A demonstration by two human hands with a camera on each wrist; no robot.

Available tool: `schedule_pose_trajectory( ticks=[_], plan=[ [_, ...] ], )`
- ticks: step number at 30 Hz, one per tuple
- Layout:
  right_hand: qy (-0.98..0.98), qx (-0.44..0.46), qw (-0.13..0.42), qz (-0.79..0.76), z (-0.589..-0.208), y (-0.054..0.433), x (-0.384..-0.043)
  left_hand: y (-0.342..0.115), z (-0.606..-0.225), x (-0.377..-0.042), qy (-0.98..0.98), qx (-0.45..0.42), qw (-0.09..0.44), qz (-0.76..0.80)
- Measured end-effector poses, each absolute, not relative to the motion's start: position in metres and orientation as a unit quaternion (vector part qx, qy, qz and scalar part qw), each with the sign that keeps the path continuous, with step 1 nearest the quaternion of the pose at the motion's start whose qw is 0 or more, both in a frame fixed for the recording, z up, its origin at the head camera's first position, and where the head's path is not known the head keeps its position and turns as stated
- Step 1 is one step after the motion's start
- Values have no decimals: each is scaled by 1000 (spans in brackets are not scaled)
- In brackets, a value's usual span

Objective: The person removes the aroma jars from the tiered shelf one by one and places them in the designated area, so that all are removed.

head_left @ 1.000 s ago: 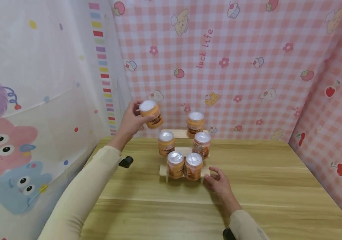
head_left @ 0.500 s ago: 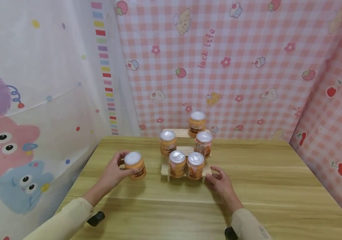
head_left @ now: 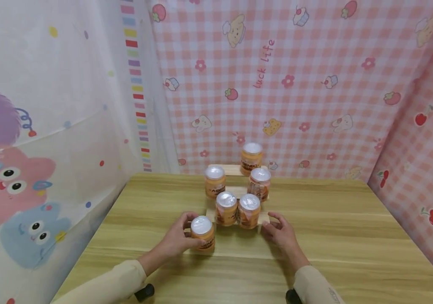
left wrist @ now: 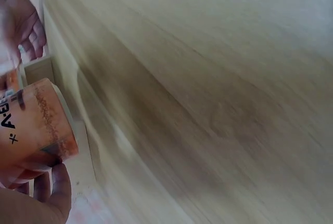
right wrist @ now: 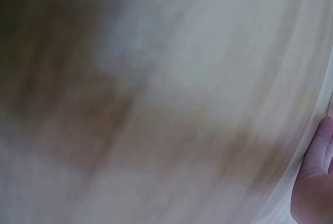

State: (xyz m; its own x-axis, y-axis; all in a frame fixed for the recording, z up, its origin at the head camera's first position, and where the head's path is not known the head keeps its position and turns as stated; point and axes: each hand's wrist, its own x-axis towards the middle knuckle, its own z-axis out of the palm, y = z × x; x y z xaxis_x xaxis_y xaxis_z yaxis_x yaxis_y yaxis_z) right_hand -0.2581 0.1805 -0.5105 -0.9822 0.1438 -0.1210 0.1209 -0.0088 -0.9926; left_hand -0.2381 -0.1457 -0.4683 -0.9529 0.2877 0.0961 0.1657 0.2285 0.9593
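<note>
My left hand [head_left: 178,237] grips an orange can [head_left: 203,237] with a pale silver lid, upright in front of the left end of a light wooden stepped rack [head_left: 264,218]. In the left wrist view the can [left wrist: 39,130] appears sideways, fingertips at its base, with bare table beside it. My right hand [head_left: 284,236] is at the right end of the rack's lowest step, fingers relaxed and fingertips right at the wood. Only part of the right hand [right wrist: 315,182] shows at the edge of the right wrist view.
Matching cans stand on the rack: one can [head_left: 251,159] at the right of the top step, two on the middle step, two side by side on the lowest. Behind the wooden table [head_left: 334,236] hangs a pink checked cloth [head_left: 307,55]; a white printed sheet [head_left: 87,80] borders the left.
My left hand has brought the can down from beside the top step to the table's left side, then rightward to the rack's front. The right hand has stayed in place.
</note>
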Motion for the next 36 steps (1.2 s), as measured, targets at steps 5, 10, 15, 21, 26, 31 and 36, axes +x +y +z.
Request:
schedule_pose_trajectory(
  ticks=[5,10,15,21,26,31,36],
  plan=[
    [-700,-96,7,708,-510,180,-258,-135,-474,-240,785,140,55,601],
    [-701,-98,8,706,-510,179,-257,-133,-479,-240,784,144,64,600],
    [-707,-99,9,700,-510,178,-258,-132,-481,-241,787,157,67,593],
    [-711,-95,9,696,-508,179,-259,-133,-481,-242,796,172,69,576],
    [-707,-97,8,701,-509,180,-261,-140,-473,-248,806,151,42,571],
    [-704,-98,11,703,-509,181,-262,-146,-457,-258,800,137,1,585],
    [-703,-101,6,704,-511,182,-261,-144,-432,-267,782,136,-48,606]
  ],
)
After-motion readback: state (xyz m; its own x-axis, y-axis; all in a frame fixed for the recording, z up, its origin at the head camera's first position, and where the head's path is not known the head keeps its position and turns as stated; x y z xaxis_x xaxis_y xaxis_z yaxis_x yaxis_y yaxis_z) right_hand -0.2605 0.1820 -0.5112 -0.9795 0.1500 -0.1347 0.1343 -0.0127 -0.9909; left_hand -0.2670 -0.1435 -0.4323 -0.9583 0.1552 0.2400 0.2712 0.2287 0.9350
